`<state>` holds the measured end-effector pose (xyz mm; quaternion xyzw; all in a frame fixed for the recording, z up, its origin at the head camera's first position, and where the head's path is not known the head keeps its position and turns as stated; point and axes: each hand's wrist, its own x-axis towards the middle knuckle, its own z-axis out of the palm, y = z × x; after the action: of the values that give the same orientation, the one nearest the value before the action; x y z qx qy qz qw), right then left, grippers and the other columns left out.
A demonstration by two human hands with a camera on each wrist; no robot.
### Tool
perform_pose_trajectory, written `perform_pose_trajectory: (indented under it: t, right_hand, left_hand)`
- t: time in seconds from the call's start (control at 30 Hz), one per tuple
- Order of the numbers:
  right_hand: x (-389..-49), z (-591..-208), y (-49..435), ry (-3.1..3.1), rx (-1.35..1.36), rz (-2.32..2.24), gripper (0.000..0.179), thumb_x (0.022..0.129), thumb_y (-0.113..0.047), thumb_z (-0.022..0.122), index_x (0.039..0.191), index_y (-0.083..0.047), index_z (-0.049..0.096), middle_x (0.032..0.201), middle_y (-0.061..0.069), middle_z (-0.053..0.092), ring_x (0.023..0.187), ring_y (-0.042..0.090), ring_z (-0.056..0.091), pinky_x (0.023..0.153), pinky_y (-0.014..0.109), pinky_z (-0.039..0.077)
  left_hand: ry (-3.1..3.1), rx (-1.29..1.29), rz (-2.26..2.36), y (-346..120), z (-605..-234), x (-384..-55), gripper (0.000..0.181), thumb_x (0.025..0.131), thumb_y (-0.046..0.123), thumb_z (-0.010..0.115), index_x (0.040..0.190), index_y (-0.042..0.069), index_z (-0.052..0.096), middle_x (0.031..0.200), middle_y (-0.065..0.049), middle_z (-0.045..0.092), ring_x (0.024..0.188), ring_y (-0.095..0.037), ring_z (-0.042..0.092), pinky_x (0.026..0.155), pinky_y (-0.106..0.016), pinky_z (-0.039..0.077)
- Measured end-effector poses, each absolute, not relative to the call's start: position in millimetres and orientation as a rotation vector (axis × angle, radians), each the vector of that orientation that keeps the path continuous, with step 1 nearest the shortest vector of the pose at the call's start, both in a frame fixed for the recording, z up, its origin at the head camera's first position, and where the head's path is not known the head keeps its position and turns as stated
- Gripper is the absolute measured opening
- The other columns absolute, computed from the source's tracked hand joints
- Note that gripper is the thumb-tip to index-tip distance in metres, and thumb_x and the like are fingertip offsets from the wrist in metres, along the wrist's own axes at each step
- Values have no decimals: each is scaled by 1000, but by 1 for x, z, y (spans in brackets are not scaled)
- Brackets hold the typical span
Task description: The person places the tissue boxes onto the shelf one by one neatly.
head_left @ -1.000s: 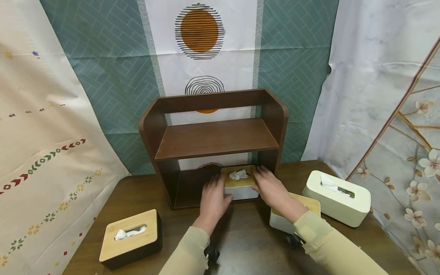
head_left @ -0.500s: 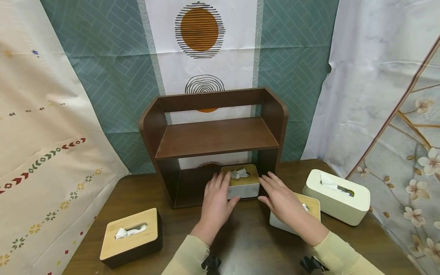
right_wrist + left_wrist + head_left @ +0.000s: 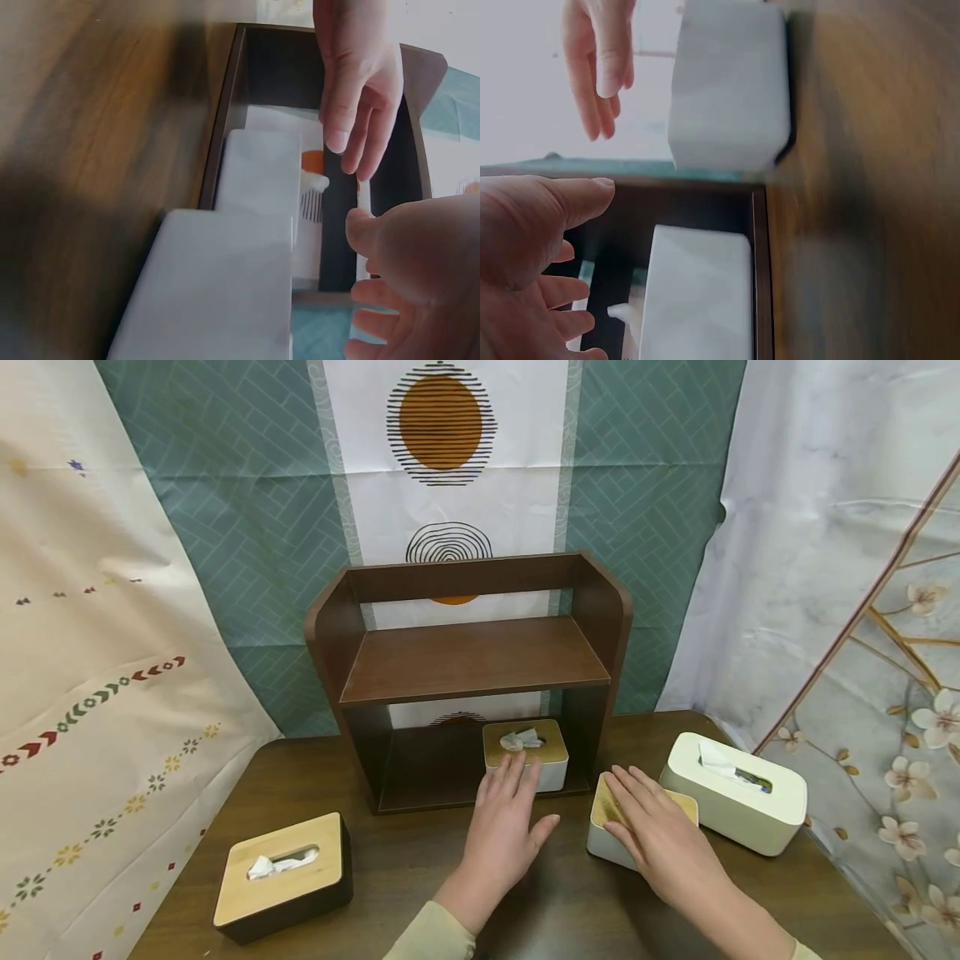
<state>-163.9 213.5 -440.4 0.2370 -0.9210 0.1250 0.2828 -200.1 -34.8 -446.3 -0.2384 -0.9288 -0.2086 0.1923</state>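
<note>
A white tissue box with a wooden lid (image 3: 552,775) sits at the right end of the shelf's lower level, tissue poking from its slot. My left hand (image 3: 504,818) hovers just in front of it, fingers extended and holding nothing. A second white tissue box with a wooden lid (image 3: 609,842) stands on the table, right of the shelf's front. Over its lid is my right hand (image 3: 660,843), which hides much of the top. In the right wrist view that hand (image 3: 412,262) appears above the box, fingers loosely extended and gripping nothing.
The dark brown two-level shelf (image 3: 480,660) stands at the table's back against a patterned cloth. A longer cream tissue box (image 3: 738,793) stands at the right. At the left lies a black tissue box with a wooden lid (image 3: 285,877).
Both hands have let go of the white tissue box in the shelf. The left drew back and rightward; the right moved right, over the second white box. The shelved box stayed put.
</note>
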Motion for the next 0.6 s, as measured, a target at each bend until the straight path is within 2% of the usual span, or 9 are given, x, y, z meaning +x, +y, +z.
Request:
perform_pose_trajectory:
  t: [0.1, 0.17, 0.23, 0.33, 0.43, 0.5, 0.6]
  right_hand:
    - [-156, -443, 224, -2444, 619, 319, 74, 93, -22, 88, 157, -1, 59, 159, 18, 59, 147, 43, 55, 122, 47, 41]
    - [-152, -446, 230, -2433, 611, 320, 76, 92, -25, 89, 158, -1, 58, 159, 19, 59, 146, 44, 55, 130, 38, 31]
    - [-150, -449, 236, -2420, 614, 325, 74, 97, -33, 85, 158, -1, 58, 158, 20, 59, 144, 46, 55, 133, 31, 20]
    - [-146, -454, 243, -2394, 622, 344, 72, 108, -50, 68, 157, 1, 58, 157, 22, 60, 141, 49, 56, 131, 22, 8]
    - [-141, -460, 251, -2371, 618, 359, 79, 111, -62, 50, 155, 2, 59, 155, 22, 60, 139, 51, 56, 130, 20, 8]
    - [-136, -463, 255, -2379, 592, 364, 79, 109, -63, 54, 155, 2, 60, 156, 22, 59, 139, 50, 56, 129, 17, 8]
    - [-131, -468, 261, -2409, 543, 360, 77, 104, -56, 71, 155, 0, 60, 157, 23, 58, 141, 49, 55, 127, 14, 7]
  left_hand:
    - [-2609, -712, -558, -25, -447, -194, 76, 102, 42, 82, 164, 9, 52, 171, -18, 46, 160, -39, 39, 127, -62, 34]
    - [-2612, -743, -551, -18, -449, -191, 76, 102, 44, 81, 164, 10, 53, 170, -17, 46, 160, -39, 40, 126, -61, 35]
    - [-2620, -767, -554, -12, -451, -189, 76, 103, 44, 81, 165, 11, 52, 171, -16, 47, 159, -38, 41, 126, -61, 36]
    - [-2628, -788, -565, -5, -453, -187, 75, 103, 43, 81, 165, 13, 52, 171, -15, 47, 158, -37, 43, 125, -61, 38]
    - [-2642, -798, -565, 2, -454, -186, 73, 104, 42, 80, 164, 14, 53, 171, -14, 47, 158, -37, 43, 125, -60, 39]
    - [-2654, -801, -563, 7, -455, -186, 72, 104, 43, 79, 164, 15, 53, 170, -13, 48, 158, -35, 43, 125, -59, 39]
    - [-2664, -811, -564, 14, -457, -187, 71, 104, 44, 79, 164, 15, 53, 170, -12, 48, 158, -34, 44, 125, -58, 39]
